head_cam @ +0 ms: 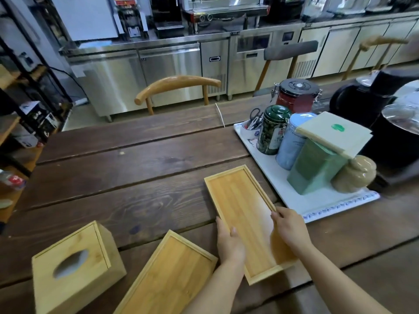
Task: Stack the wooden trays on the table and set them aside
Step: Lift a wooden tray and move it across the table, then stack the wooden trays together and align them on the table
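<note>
A long, shallow wooden tray lies on the dark plank table, right of centre. My left hand grips its left rim, thumb resting inside. On the opposite rim my right hand holds with fingers curled over the edge. I cannot tell whether the tray is lifted or resting on the table. A second wooden tray lies at the near edge, just left of my left forearm, which covers its right corner.
A wooden tissue box stands at the near left. A white tray with several tea tins and a green box sits right of the held tray. Black pots stand far right. Chairs and steel counters lie beyond the table.
</note>
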